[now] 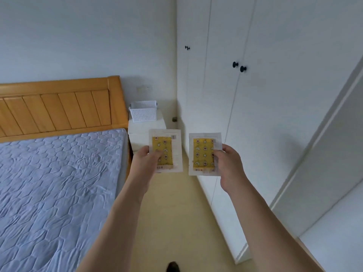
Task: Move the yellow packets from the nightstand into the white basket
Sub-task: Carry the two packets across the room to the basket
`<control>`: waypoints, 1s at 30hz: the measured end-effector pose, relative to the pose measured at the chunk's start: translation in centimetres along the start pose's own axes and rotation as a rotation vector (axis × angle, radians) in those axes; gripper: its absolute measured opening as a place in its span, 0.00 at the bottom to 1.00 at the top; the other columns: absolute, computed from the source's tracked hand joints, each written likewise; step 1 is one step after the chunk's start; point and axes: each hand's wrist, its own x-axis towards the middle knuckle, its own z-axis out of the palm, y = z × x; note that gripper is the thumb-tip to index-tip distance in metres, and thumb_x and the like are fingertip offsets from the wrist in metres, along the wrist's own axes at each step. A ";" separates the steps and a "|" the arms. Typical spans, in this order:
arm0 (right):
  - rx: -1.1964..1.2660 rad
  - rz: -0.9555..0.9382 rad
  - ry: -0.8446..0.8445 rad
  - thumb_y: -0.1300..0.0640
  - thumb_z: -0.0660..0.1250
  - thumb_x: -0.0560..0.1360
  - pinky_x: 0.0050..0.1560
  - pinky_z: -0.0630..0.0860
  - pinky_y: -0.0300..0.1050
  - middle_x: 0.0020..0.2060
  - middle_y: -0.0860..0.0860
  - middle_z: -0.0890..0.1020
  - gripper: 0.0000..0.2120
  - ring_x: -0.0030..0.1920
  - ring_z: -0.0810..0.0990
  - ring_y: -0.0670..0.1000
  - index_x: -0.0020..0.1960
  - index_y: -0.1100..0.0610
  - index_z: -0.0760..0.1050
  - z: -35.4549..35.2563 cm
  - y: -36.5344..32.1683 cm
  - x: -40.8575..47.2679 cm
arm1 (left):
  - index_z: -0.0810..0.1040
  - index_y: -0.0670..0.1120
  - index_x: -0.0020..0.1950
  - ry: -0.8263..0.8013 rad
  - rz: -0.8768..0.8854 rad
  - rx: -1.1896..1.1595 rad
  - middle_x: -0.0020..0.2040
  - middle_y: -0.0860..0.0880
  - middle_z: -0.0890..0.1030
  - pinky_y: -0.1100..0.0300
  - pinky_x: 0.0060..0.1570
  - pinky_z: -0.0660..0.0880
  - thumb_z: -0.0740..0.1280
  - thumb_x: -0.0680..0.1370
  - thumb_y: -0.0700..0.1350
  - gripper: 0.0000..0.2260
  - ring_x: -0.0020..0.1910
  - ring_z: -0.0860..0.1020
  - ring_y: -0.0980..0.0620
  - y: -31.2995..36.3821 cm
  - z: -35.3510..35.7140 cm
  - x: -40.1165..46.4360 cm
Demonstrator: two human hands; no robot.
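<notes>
Blue quilted mattress (55, 183) fills the left, w/ an orange wood headboard (59, 108) behind it. Right of the bed stands the white nightstand (141, 130), carrying the white basket (143, 111) at its back edge, by the wall. In front of that, held up in the air, two yellow packets: left hand (145, 160) pinches the left packet (167, 150) at its lower left, thumb over the yellow print; right hand (229, 163) pinches the right packet (204, 154) at its right edge, thumb on the front. Both packets upright, side by side, not touching, both well short of the basket. Each grip is closed on its own packet. Far right: white wardrobe doors (255, 114) w/ black knobs (243, 69). Pale floor (176, 222) below, a dark shoe tip (172, 266) at the bottom edge.
</notes>
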 end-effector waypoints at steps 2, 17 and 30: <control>-0.019 0.004 -0.028 0.62 0.60 0.79 0.26 0.78 0.40 0.51 0.54 0.84 0.13 0.43 0.85 0.52 0.60 0.56 0.77 2.6 0.1 4.8 | 0.80 0.48 0.55 0.016 0.001 -0.007 0.47 0.52 0.85 0.63 0.38 0.76 0.66 0.79 0.41 0.07 0.46 0.83 0.54 -0.2 0.5 5.2; -0.104 0.077 -0.108 0.63 0.58 0.79 0.41 0.82 0.48 0.46 0.51 0.86 0.13 0.45 0.86 0.51 0.55 0.53 0.79 21.3 -2.2 37.8 | 0.80 0.48 0.55 0.114 -0.083 0.024 0.49 0.51 0.84 0.57 0.45 0.78 0.63 0.79 0.42 0.08 0.48 0.82 0.52 2.2 4.1 41.0; -0.050 0.104 -0.206 0.63 0.59 0.78 0.43 0.83 0.52 0.44 0.50 0.86 0.13 0.42 0.86 0.52 0.55 0.53 0.78 35.0 -5.1 67.5 | 0.80 0.48 0.55 0.327 -0.102 0.077 0.49 0.49 0.84 0.53 0.46 0.80 0.63 0.79 0.41 0.08 0.48 0.82 0.49 5.1 6.0 70.8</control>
